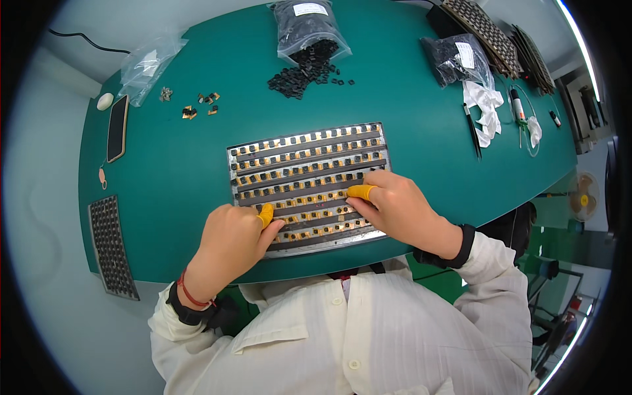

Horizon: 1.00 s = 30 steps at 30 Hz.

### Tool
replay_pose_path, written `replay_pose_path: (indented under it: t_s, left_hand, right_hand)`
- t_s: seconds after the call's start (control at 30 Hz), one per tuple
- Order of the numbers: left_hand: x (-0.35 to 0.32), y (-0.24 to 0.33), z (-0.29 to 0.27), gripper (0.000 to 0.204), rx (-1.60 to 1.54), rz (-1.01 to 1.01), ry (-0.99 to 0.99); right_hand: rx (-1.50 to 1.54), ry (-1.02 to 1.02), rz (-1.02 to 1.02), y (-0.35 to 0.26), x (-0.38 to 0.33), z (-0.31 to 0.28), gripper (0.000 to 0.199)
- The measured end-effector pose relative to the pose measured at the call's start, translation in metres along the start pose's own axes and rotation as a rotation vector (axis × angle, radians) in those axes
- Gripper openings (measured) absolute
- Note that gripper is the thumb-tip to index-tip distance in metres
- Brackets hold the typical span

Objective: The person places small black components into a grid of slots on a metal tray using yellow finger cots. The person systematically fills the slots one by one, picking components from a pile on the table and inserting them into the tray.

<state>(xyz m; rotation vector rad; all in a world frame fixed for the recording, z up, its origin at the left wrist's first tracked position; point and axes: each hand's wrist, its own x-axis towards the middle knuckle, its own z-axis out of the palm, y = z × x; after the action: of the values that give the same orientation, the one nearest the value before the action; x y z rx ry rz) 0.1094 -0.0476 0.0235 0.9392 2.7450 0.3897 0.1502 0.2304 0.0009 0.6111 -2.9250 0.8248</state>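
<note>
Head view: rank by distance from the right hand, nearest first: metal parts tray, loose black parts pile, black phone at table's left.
From the right hand:
1. Metal parts tray, directly under the fingers, touching.
2. Loose black parts pile, up the table, spilling from a clear bag.
3. Black phone, far left edge of the green table.

Both forearms come up from the lower edge in white sleeves, bent inward so the hands sit close together. The left hand (230, 240) is loosely curled, knuckles up, a yellow cot on its forefinger, a red cord and dark band at the wrist. The right hand (395, 207) lies palm down with fingers tucked, its yellow-capped forefinger pointing left, and a dark cuff circles that wrist.
</note>
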Motion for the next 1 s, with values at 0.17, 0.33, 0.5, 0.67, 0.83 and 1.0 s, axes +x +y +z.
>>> replay_pose_path:
  t_s: [0.17,0.33,0.5,0.67,0.83,1.0]
  left_hand:
    - [0.019,-0.006,-0.021,0.035,-0.152,-0.037,-0.135]
    - [0.045,-0.027,-0.033,0.029,-0.151,-0.06,0.004]
    - [0.075,-0.038,-0.045,0.03,-0.203,-0.084,0.117]
    - [0.104,-0.06,-0.036,0.032,-0.159,0.059,0.28]
    - [0.149,-0.084,-0.012,0.025,-0.204,-0.099,0.345]
    - [0.167,-0.067,0.008,0.021,-0.164,-0.069,0.424]
  right_hand:
    - [-0.009,0.024,-0.001,-0.002,-0.002,-0.002,0.018]
    - [0.001,-0.008,0.009,0.0,-0.004,-0.003,0.019]
    - [0.017,0.009,0.008,0.003,-0.004,-0.002,0.021]
    - [-0.079,-0.097,0.012,-0.005,-0.008,-0.003,0.025]
    - [-0.07,-0.294,0.1,-0.015,0.009,-0.014,0.027]
    - [-0.048,-0.371,0.048,-0.009,0.024,-0.02,0.024]
